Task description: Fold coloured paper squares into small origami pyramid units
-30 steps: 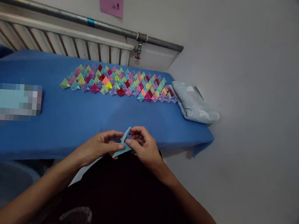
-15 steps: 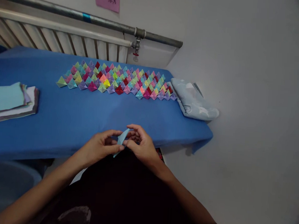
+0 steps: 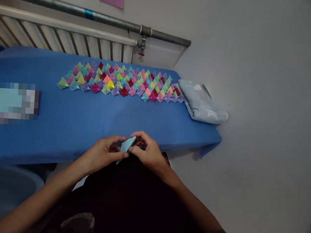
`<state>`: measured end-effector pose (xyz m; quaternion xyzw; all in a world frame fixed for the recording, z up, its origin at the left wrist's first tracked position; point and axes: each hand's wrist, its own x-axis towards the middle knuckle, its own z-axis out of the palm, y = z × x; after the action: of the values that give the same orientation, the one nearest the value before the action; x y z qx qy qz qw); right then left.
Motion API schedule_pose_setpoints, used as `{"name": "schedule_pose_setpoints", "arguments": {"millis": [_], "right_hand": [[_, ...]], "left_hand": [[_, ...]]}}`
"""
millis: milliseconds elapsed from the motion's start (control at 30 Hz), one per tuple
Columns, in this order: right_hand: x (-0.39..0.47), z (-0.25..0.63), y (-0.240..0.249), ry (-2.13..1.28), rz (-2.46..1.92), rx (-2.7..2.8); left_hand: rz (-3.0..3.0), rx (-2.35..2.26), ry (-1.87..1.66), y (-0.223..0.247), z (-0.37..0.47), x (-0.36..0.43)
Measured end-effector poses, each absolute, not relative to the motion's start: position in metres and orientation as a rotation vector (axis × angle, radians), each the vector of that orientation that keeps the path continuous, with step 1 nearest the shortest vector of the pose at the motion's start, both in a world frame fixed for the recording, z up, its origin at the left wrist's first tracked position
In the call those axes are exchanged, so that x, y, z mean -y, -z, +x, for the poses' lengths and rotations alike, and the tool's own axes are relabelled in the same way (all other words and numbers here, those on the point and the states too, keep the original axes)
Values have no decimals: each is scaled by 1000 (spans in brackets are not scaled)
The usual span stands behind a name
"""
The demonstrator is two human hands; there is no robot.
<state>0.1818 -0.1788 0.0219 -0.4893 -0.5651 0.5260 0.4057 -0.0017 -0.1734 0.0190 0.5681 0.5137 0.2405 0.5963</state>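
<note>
Between my two hands is a light blue folded paper boat [image 3: 127, 144], tilted with one pointed end up to the right. My left hand [image 3: 108, 151] pinches its left side, thumb low and fingers behind. My right hand [image 3: 147, 152] grips the right side near the upper point with thumb and fingers. Both hands are over the near edge of the blue cloth [image 3: 89, 123]. Beyond them, several rows of small folded paper boats [image 3: 120, 81] in many colours stand close together on the cloth.
At the left lies a stack of paper [image 3: 6, 102], blurred into blocks. A folded grey-blue cloth with white patterns [image 3: 202, 103] lies at the right end. Behind the table are a radiator [image 3: 62, 38] and a metal pipe [image 3: 114, 19]. A blue tub [image 3: 9, 188] stands below left.
The paper boat has turned slightly between my fingers, showing more of its broad face, and its upper tip leans further right. Both hands stay nearly in place.
</note>
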Motion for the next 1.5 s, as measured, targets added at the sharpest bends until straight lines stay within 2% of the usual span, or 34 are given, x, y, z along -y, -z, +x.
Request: {"name": "schedule_pose_setpoints", "arguments": {"millis": [400, 700, 867, 1000, 1100, 1333, 1500], "right_hand": [[178, 182, -14, -1344, -1239, 1438], [173, 177, -10, -1070, -1377, 1369], [176, 176, -14, -1212, -1332, 1362], [170, 173, -10, -1200, -1311, 1350], [165, 171, -5, -1127, -1340, 1403], [158, 171, 0, -728, -1390, 1716], [153, 170, 0, -655, -1370, 1703]], "left_hand": [[1412, -1222, -550, -20, 0, 176], [1620, -1342, -752, -7, 9, 173], [1702, -1327, -922, 0, 15, 170], [1794, -1282, -916, 0, 17, 170], [1923, -1307, -931, 5, 18, 170], [2392, -1582, -1104, 21, 26, 163], [2576, -1606, -1288, 12, 29, 154]]}}
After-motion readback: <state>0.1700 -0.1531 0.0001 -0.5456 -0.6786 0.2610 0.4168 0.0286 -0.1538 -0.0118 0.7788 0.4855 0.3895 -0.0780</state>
